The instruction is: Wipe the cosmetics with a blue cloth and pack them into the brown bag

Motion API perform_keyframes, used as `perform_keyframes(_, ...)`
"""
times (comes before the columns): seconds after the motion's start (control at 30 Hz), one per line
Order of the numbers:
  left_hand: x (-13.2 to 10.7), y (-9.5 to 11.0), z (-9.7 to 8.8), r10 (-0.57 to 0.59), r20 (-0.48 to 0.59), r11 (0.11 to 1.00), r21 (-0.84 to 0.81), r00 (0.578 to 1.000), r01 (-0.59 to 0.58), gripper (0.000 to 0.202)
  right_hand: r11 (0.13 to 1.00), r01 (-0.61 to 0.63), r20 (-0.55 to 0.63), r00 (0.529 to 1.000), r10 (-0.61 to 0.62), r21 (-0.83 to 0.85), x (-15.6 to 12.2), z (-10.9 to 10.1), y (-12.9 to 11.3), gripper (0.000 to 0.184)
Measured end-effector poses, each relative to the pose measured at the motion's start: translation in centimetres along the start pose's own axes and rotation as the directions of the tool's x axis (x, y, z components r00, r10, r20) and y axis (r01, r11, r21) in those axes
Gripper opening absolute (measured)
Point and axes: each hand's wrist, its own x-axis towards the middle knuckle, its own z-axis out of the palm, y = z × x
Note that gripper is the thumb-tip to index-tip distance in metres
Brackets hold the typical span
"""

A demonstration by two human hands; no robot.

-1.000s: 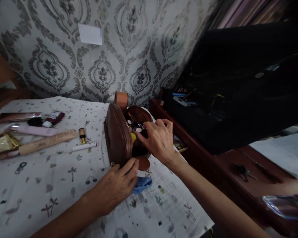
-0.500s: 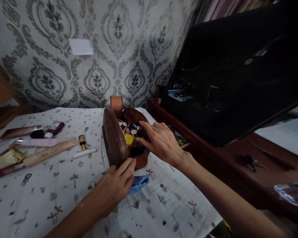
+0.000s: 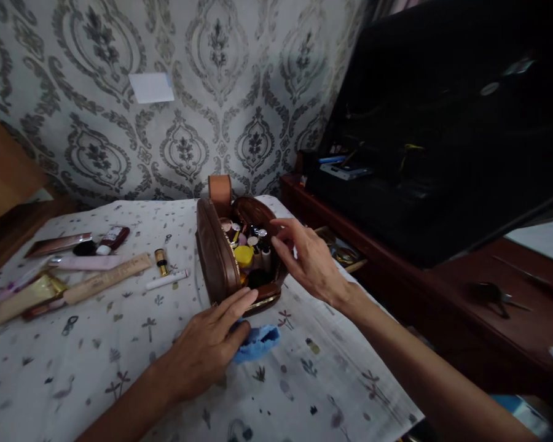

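Note:
A brown zippered makeup bag [image 3: 216,255] stands unzipped on the patterned cloth. Inside it are several small bottles and tubes, among them a round yellow lid [image 3: 244,256]. My left hand [image 3: 212,334] rests its outstretched fingers on the bag's near end, thumb low beside a crumpled blue cloth [image 3: 258,344]. At the bag's right rim is my right hand [image 3: 306,258], its thumb and forefinger bent but apart, with nothing visible between them. Whether its fingertips touch the rim, I cannot tell.
To the left lie several cosmetics, including a beige tube [image 3: 108,279], a white pen-like tube [image 3: 166,280] and a small black-and-gold bottle [image 3: 161,262]. Right of the bed or table edge, a large black panel [image 3: 424,141] leans over a reddish desk [image 3: 470,276] with keys [image 3: 495,297].
My right hand has drawn back from over the bag's contents to its right rim. My left fingers have shifted onto the near rim, and the bag mouth looks wider. The view has turned slightly.

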Motion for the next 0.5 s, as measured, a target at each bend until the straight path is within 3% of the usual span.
perform_keyframes(0.1,-1.3,0.0,0.0,-0.096,-0.121,0.995,-0.044,0.988,0.092,0.021,0.998,-0.005,-0.047,0.999,0.008,0.059,-0.8,0.3,0.0,0.03)
perform_keyframes(0.17,-2.5,-0.3,0.0,-0.153,-0.145,0.987,-0.064,0.978,0.145,0.024,0.996,-0.029,-0.072,0.997,0.035,0.083,-1.5,0.4,-0.1,0.033)
perform_keyframes(0.3,-5.3,-2.4,0.2,-0.303,-0.014,0.952,-0.045,0.953,0.302,0.028,0.997,-0.014,-0.195,0.98,0.029,0.078,-2.5,0.1,-1.6,0.031)
perform_keyframes(0.4,-6.9,-5.3,0.4,-0.536,0.032,0.842,0.1,0.844,0.531,0.036,0.983,0.127,-0.212,0.972,-0.097,0.133,-2.7,-0.9,-4.4,0.029)
perform_keyframes(0.5,-7.9,-8.1,0.6,-0.696,0.016,0.695,0.266,0.718,0.668,0.039,0.918,0.273,-0.113,0.962,-0.251,0.286,-4.2,-1.9,-8.2,0.035)
